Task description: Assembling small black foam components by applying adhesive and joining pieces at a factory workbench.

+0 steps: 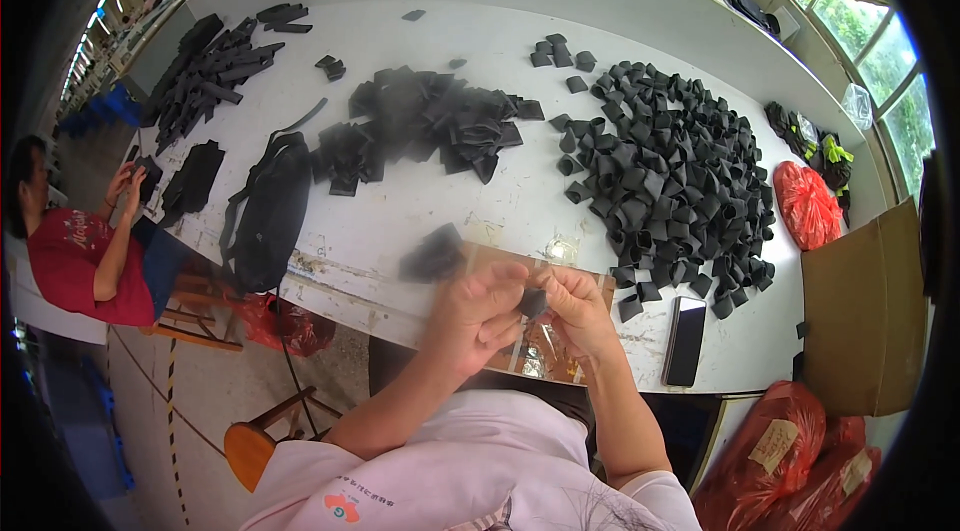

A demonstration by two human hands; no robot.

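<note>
White worktop (450,201) spreads ahead of me, heaped with black folded pieces (670,181) on the right. Over its near edge, my left hand (478,316) and right hand (578,309) meet, both pinching one small black piece (533,303) between their fingertips. A dark phone (685,340) lies just right.
</note>
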